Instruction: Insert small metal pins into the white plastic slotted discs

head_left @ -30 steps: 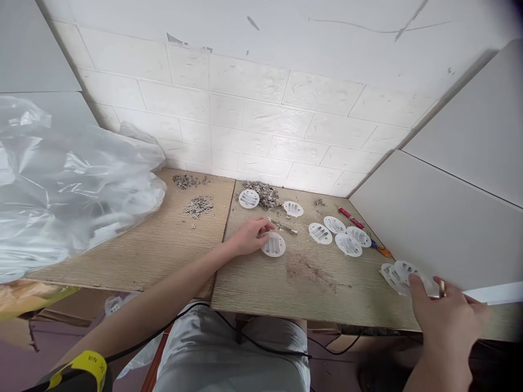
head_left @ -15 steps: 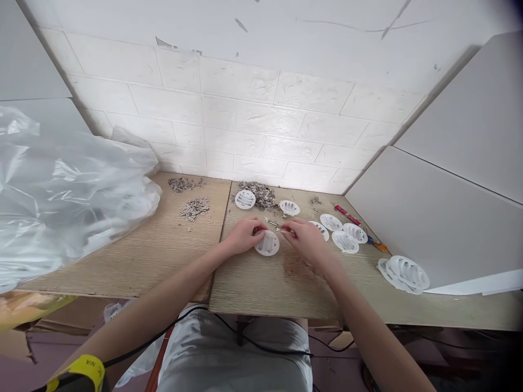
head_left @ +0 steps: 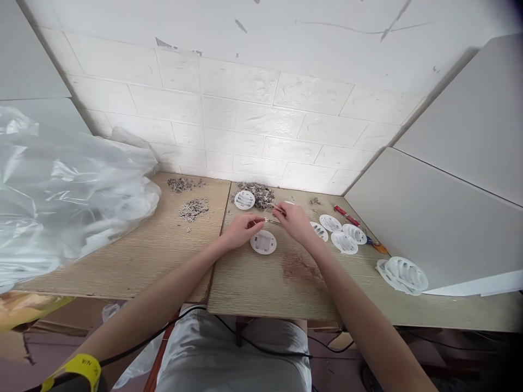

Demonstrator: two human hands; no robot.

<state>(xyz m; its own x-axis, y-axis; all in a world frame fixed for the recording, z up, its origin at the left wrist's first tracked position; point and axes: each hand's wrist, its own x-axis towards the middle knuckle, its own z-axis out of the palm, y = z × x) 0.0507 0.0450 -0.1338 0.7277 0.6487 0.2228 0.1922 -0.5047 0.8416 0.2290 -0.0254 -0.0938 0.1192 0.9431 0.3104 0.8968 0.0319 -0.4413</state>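
The left hand point(head_left: 239, 232) has thumb and fingertips nearly meeting; at its three o'clock, the right hand point(head_left: 295, 222) is similarly bent. The fingertips are too small to tell whether either holds anything. A round white slotted plastic disc point(head_left: 263, 243) lies at the left hand's four o'clock, a heap of small silvery metal pieces point(head_left: 261, 195) at the right hand's ten.

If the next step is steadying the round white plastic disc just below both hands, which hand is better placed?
Probably the left hand, close beside the white disc; the right hand is farther away, near the heap of small grey metal pieces.
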